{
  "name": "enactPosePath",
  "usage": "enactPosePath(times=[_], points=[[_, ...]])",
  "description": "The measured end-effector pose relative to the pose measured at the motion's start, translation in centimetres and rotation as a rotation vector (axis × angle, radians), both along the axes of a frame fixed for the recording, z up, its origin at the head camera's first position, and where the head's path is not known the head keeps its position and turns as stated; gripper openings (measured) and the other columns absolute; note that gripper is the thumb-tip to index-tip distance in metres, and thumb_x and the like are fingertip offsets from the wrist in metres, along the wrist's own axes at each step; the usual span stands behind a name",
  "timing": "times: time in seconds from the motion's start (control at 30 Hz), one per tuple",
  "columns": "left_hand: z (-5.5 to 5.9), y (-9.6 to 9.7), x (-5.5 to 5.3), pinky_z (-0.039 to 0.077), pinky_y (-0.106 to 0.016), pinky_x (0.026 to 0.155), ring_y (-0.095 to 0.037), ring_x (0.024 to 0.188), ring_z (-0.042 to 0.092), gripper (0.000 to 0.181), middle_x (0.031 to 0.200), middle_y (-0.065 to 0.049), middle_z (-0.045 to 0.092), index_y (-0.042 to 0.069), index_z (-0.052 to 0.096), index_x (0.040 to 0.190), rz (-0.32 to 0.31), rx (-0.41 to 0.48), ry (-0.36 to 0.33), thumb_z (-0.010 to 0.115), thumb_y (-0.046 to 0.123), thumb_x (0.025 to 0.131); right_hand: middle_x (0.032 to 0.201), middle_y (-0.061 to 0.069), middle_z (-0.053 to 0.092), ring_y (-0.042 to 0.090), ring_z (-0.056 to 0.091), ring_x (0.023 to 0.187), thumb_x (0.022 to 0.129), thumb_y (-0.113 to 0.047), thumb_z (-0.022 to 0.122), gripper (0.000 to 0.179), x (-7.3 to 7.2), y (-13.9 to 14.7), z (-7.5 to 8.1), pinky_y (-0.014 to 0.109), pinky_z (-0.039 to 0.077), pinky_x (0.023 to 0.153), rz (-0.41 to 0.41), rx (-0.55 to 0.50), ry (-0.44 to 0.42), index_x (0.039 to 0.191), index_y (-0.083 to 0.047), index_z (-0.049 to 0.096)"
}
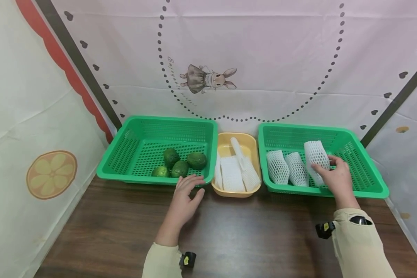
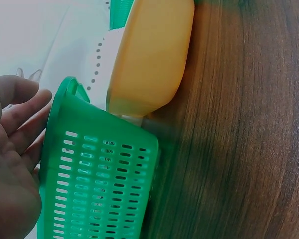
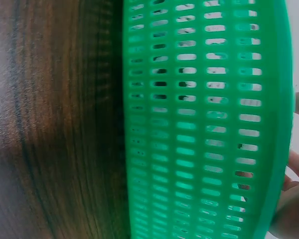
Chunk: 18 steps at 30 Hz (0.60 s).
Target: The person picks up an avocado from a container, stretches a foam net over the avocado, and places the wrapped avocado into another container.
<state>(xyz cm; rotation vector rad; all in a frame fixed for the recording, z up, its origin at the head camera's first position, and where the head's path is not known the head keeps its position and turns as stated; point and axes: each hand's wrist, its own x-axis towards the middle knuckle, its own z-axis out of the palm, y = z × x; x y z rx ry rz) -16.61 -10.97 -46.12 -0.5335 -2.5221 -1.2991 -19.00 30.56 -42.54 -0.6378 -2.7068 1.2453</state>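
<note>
My right hand [image 1: 338, 178] grips a white foam net sleeve [image 1: 314, 155] between thumb and fingers, over the right green basket [image 1: 363, 189]. Whatever the sleeve contains is hidden. Two similar sleeves, a left one [image 1: 278, 167] and a middle one [image 1: 297, 169], lie beside it in that basket. At the front rim of the left green basket [image 1: 123, 177], my left hand [image 1: 185, 197] has its fingers extended and holds nothing. Several dark green avocados [image 1: 196, 160] sit just beyond it. In the right wrist view, the basket wall [image 3: 199, 129] hides most of the right hand's grip.
Between the baskets stands a yellow tray [image 1: 236, 194] with several flat foam sleeves [image 1: 233, 173]. Everything stands on a dark wooden table [image 1: 250, 239]. A printed cloth [image 1: 264, 58] rises behind the baskets, and more cloth hangs at both sides.
</note>
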Motion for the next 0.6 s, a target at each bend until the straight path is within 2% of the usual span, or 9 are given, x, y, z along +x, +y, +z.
enactPosePath(times=[0.17, 0.43, 0.6], points=[[0.0, 0.1, 0.0, 0.008, -0.048, 0.11, -0.028, 0.125, 0.041, 0.019, 0.12, -0.011, 0.059, 0.004, 0.065, 0.107, -0.005, -0.01, -0.01, 0.06, 0.01, 0.09, 0.133, 0.033, 0.026, 0.045, 0.036, 0.114, 0.088, -0.047, 0.054, 0.083, -0.3, 0.2, -0.3, 0.054, 0.04, 0.085, 0.001, 0.044, -0.036, 0.142, 0.007, 0.021], [-0.1, -0.1, 0.0, 0.008, -0.049, 0.11, -0.027, 0.125, 0.041, 0.019, 0.12, -0.01, 0.059, 0.005, 0.065, 0.107, -0.005, -0.013, -0.007, 0.06, 0.009, 0.089, 0.127, 0.04, 0.025, 0.052, 0.038, 0.105, 0.088, -0.052, 0.051, 0.086, -0.8, 0.8, -0.8, 0.06, 0.039, 0.073, -0.007, 0.232, -0.229, 0.139, 0.01, 0.022], [-0.2, -0.1, 0.0, 0.009, -0.049, 0.109, -0.027, 0.125, 0.041, 0.019, 0.121, -0.008, 0.059, 0.005, 0.065, 0.107, -0.008, -0.02, -0.001, 0.06, 0.01, 0.09, 0.121, 0.04, 0.03, 0.052, 0.041, 0.099, 0.088, -0.049, 0.053, 0.081, -0.9, 0.5, -1.1, 0.059, 0.039, 0.069, 0.004, 0.298, -0.271, 0.134, 0.012, 0.027]])
